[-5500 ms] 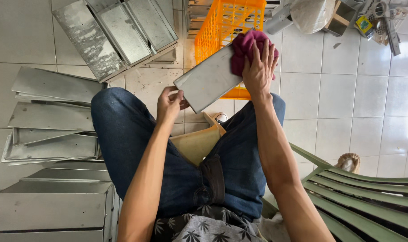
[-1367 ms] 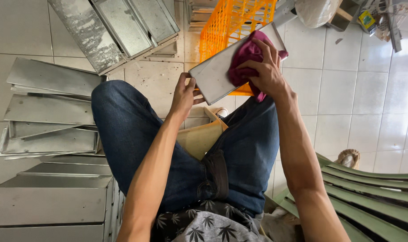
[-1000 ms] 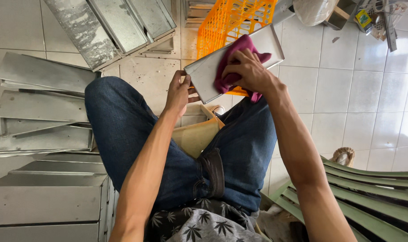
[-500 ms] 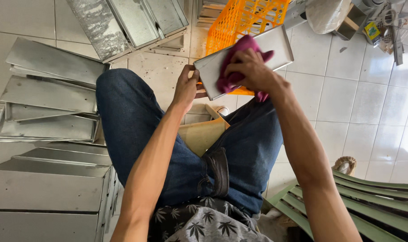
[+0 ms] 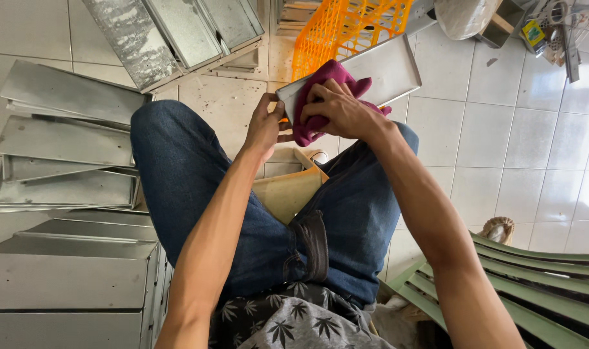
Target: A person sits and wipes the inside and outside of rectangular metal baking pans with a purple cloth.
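Observation:
I sit with my knees apart in blue jeans. My left hand (image 5: 267,126) grips the near end of a long grey metal tray (image 5: 386,68) held over my lap. My right hand (image 5: 342,112) presses a magenta cloth (image 5: 327,75) against the near part of that tray, fingers curled over the cloth. The tray's far end points up and to the right, in front of an orange plastic crate (image 5: 346,24).
Stacks of similar metal trays lie on the tiled floor at the left (image 5: 65,148) and top left (image 5: 178,32). A green slatted chair (image 5: 540,284) is at the lower right. A tan box (image 5: 289,192) sits between my legs. Clutter lies at the top right.
My right hand has slid the cloth along the tray from its far end toward the near end, close to my left hand. The tray stays held by my left hand.

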